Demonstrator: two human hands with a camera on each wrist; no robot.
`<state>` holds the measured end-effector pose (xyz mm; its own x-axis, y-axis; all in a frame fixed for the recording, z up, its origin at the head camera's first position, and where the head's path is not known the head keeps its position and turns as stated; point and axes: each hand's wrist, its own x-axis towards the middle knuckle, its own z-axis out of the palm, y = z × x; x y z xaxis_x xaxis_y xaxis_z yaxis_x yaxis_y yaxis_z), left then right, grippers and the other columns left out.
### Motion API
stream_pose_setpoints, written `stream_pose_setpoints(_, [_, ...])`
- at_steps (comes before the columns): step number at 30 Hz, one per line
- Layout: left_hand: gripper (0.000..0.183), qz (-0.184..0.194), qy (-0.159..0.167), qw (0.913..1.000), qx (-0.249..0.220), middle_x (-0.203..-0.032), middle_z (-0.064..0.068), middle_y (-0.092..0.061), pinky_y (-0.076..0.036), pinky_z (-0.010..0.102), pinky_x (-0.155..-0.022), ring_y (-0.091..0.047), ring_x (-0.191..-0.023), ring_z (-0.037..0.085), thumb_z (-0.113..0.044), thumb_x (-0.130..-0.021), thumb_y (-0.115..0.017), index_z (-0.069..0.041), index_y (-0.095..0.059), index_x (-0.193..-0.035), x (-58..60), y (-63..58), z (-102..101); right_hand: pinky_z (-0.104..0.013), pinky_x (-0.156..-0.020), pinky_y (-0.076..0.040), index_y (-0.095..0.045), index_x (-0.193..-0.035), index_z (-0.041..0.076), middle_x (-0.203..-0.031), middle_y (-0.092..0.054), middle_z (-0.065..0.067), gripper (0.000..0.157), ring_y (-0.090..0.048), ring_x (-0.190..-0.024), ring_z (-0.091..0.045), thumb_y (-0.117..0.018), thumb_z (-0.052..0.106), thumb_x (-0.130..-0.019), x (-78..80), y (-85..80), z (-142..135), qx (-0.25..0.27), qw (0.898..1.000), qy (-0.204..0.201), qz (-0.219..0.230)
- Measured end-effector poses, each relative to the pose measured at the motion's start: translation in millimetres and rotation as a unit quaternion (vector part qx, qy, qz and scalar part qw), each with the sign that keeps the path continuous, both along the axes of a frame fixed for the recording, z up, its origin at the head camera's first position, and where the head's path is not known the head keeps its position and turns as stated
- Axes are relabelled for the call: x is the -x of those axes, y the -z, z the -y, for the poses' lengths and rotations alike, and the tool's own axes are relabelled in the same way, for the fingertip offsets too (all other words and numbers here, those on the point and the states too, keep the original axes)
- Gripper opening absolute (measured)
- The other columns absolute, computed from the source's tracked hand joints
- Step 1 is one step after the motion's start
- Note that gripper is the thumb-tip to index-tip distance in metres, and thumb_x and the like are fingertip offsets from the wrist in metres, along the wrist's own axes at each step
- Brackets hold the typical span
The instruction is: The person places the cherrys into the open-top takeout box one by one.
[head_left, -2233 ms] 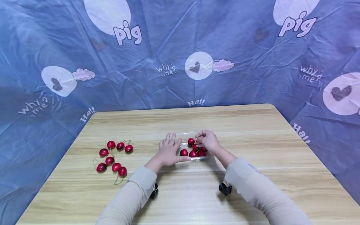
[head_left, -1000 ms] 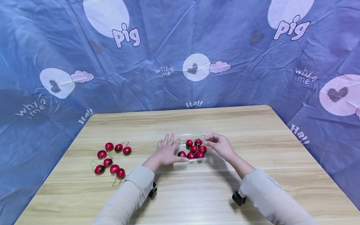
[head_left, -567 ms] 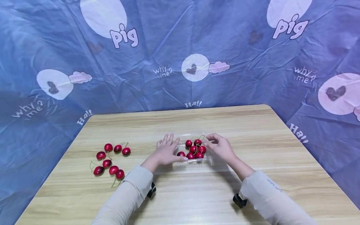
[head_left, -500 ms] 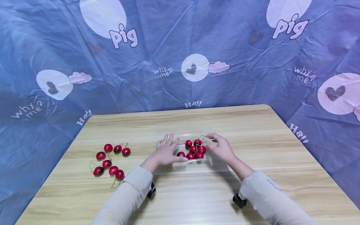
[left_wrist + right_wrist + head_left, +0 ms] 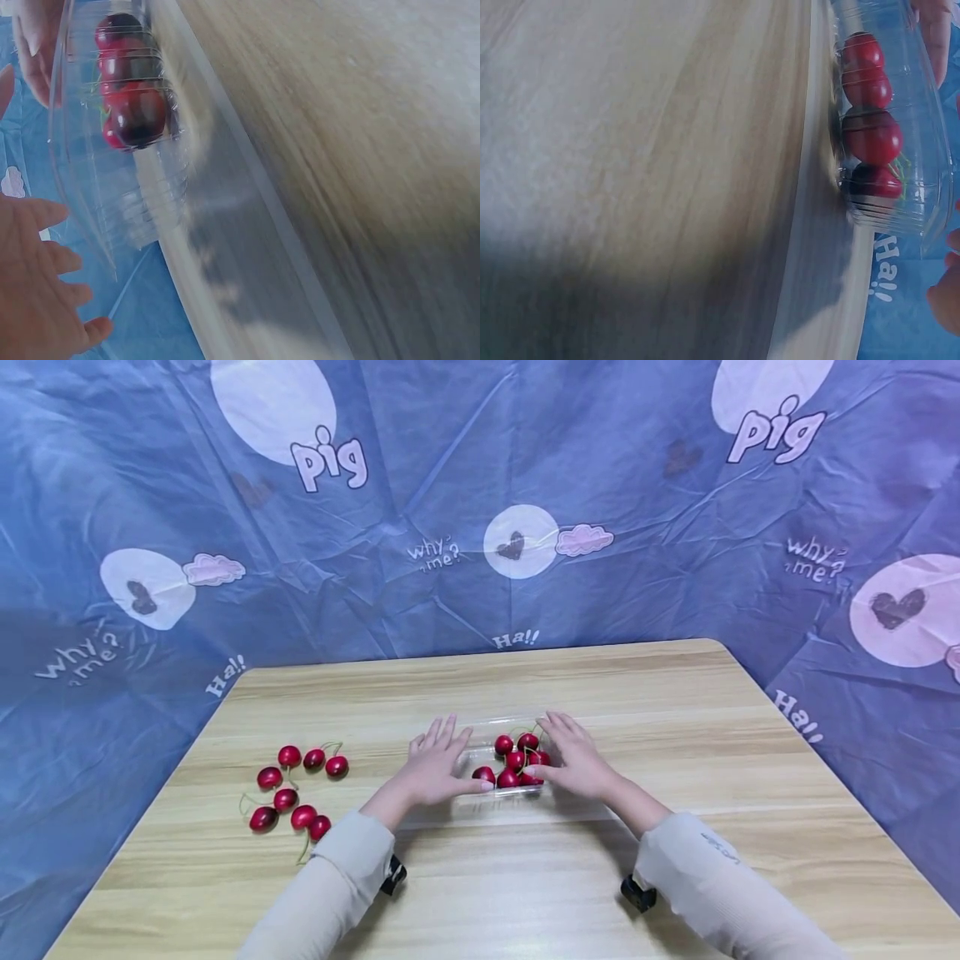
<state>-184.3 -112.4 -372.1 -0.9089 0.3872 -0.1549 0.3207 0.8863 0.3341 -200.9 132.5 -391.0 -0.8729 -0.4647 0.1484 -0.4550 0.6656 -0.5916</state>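
A clear plastic box (image 5: 482,760) rests on the table with several red cherries (image 5: 507,777) inside, some with green stems. At its left end is my left hand (image 5: 431,772), fingers spread and thumb along the front edge. The left wrist view shows those fingers (image 5: 56,259) relaxed beside the box's wall (image 5: 97,202). My right hand (image 5: 583,768) lies at the right end, fingers extended, thumb in front of a cherry at the front corner. Only part of that hand (image 5: 946,300) enters the right wrist view. Neither hand grips anything; whether they touch the box is unclear.
Several loose cherries (image 5: 286,799) with stems lie on the wooden table (image 5: 480,893), left of the box. Behind the table hangs a blue printed cloth (image 5: 420,602). A black wrist camera (image 5: 638,893) sits under the right sleeve, another (image 5: 393,875) under the left.
My right hand left the cherries, drew back to the box's right end, and its bent fingers have straightened. The left hand has shifted slightly left. A cherry now shows at the back right.
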Motion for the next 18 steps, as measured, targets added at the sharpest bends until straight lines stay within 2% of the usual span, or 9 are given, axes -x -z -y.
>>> stream_pose_setpoints(7, [0.091,-0.007,-0.016,0.9995,-0.026,-0.142,0.009,0.007,-0.001,0.049,-0.099,0.008,-0.128,0.026,-0.065,-0.072,-0.047,-0.014,-0.014,-0.139,-7.7,-4.6,11,-0.051,-0.099,0.000,-0.027,-0.133,-0.002,-0.139,-0.014,-0.023,0.088,-0.005,-0.127,-0.035,-0.061,0.051,-0.071,1.8,1.1,3,-0.019,1.000,-0.018,0.014])
stream_pose_setpoints(14, [0.087,-0.012,-0.031,0.9975,-0.062,-0.142,0.010,0.007,0.000,0.049,-0.099,0.006,-0.128,0.026,-0.055,-0.075,-0.054,-0.010,-0.013,-0.139,-14.6,-5.7,24,-0.050,-0.099,0.006,-0.019,-0.137,0.004,-0.142,-0.005,-0.016,0.101,0.000,-0.129,-0.029,-0.051,0.069,-0.066,4.0,0.3,5,-0.085,0.996,-0.023,0.022])
stream_pose_setpoints(18, [0.087,-0.005,-0.046,0.9950,-0.089,-0.142,0.010,0.005,0.001,0.049,-0.099,0.003,-0.129,0.027,-0.051,-0.076,-0.056,-0.010,-0.012,-0.139,-17.6,-7.8,31,-0.050,-0.098,0.006,-0.020,-0.137,0.004,-0.142,-0.006,-0.016,0.102,0.000,-0.129,-0.030,-0.048,0.071,-0.065,5.5,-0.8,5,-0.099,0.995,-0.028,0.016])
